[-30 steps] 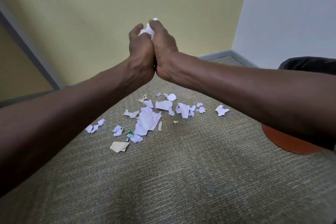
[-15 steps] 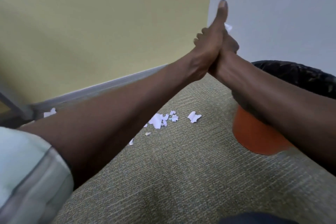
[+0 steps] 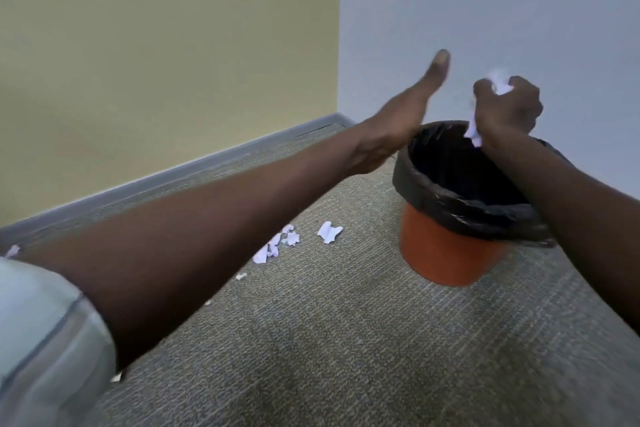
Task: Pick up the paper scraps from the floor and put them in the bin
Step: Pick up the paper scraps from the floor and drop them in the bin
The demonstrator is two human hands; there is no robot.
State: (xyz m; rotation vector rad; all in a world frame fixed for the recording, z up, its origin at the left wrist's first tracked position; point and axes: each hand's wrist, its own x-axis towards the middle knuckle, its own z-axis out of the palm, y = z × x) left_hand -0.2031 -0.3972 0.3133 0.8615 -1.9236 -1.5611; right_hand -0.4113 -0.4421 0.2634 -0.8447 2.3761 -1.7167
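My right hand (image 3: 507,107) grips a bunch of white paper scraps (image 3: 498,83) above the far rim of the bin; one scrap hangs below the fist. The orange bin (image 3: 446,253) has a black liner (image 3: 433,191) folded over its rim and stands on the carpet at the right. My left hand (image 3: 405,114) is held flat with straight fingers, just left of the bin's rim, and holds nothing. Several white scraps (image 3: 329,231) still lie on the carpet left of the bin, partly hidden behind my left forearm.
A yellow wall (image 3: 166,45) and a pale grey wall (image 3: 502,3) meet in a corner behind the bin, with a grey skirting board (image 3: 173,173) along the floor. Grey-green carpet (image 3: 346,340) fills the foreground.
My hands have come apart: the right one keeps the scraps over the bin, the left has opened and drawn to the left. The view has swung right toward the bin.
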